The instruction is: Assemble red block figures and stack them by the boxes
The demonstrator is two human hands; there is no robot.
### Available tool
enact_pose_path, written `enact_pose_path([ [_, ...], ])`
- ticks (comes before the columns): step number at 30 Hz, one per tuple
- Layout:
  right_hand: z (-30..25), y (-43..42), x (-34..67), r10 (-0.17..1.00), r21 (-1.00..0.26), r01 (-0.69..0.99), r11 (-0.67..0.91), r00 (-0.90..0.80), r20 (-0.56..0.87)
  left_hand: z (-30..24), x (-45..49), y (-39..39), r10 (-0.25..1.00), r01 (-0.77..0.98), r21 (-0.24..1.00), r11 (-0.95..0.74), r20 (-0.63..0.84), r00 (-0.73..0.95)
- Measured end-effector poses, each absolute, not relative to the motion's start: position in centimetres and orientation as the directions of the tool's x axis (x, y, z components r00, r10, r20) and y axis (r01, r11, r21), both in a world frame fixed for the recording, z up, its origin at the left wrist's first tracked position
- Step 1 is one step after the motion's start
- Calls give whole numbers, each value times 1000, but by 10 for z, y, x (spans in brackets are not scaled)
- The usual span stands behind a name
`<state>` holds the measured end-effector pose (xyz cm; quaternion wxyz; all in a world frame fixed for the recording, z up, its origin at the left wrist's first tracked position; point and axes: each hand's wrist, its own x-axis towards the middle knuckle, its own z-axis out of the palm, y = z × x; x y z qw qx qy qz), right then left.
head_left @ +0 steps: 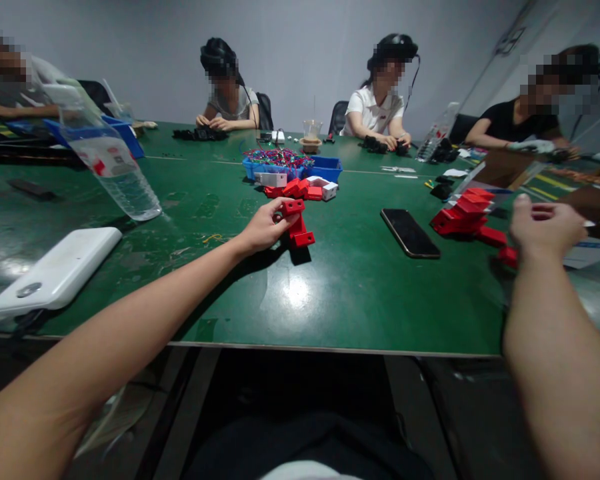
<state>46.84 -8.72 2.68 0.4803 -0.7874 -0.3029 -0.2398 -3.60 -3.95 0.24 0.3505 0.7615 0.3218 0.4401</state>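
My left hand (269, 227) grips a red U-shaped plastic housing (300, 235) with small holes, just above the green table. Beyond it lie more red housings (297, 189) beside white ones (271, 179). Off to the right, my right hand (547, 227) is raised in front of an open cardboard box (505, 169), its fingers curled in. Whatever it may hold is hidden. Close to that hand, several red housings (464, 212) lie stacked and loose on the table.
A black phone (410, 233) lies between my hands. Blue bins (325, 167) with coloured wires (280, 157) stand mid-table. At left are a white power bank (60, 270) and a tilted-looking plastic bottle (113, 167). Several people work across the green table (360, 307).
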Motion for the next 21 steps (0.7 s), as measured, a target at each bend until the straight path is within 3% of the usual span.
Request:
enact_pose_path([
  [2,28,-87,455,398,-593,684,-425,730,556,2,-36,-39,799,175,820,-545,445,405],
  [5,29,-87,433,601,-462,759,-458,648,468,0,-35,-38,796,159,823,-545,449,405],
  [8,27,-88,426,652,-446,734,-512,671,354,-2,-35,-37,794,158,822,-547,449,409],
  [16,21,-88,448,561,-584,661,-471,736,380,-1,-34,-37,790,154,824,-546,444,422],
  [21,22,-83,461,265,-695,588,-413,808,526,0,-35,-37,784,164,814,-558,451,426],
])
